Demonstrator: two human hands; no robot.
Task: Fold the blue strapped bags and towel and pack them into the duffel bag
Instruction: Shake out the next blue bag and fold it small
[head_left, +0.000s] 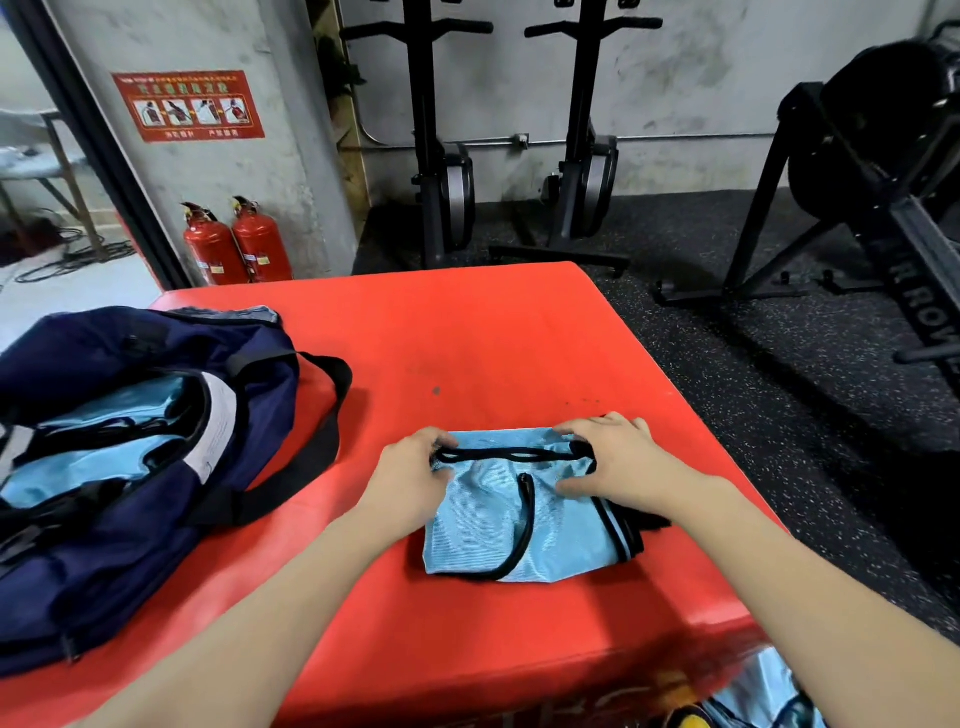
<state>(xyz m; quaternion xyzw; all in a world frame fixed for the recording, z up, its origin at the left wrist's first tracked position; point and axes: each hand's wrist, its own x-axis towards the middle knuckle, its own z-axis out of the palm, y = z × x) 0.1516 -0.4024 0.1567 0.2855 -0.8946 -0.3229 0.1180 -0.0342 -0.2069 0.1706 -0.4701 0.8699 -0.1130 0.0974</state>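
Head view: a broad red padded platform (498, 338) fills the middle, its far edge running across the upper centre and its right edge slanting down toward the near right corner. The far half of the red surface is bare. Beyond the right edge lies dark speckled rubber flooring (727, 322), with black upright exercise machines (441, 156) against the grey wall and two red fire extinguishers (236, 244) standing at the far left corner.

A light blue shiny fabric bag with black cord straps (488, 525) lies folded flat near the platform's right side, close to the near edge. The left hand (415, 478) rests on the bag's left upper corner, fingers curled and pinching one end of the black cord (498, 453). The right hand (618, 462) sits on the upper right corner, fingers curled over the cord's other end, thumb pressing on the fabric. The cord is stretched straight between both hands.

A navy blue duffel bag with black straps (156, 467) sits well apart to the left, open, with light blue fabric (98, 457) already inside.
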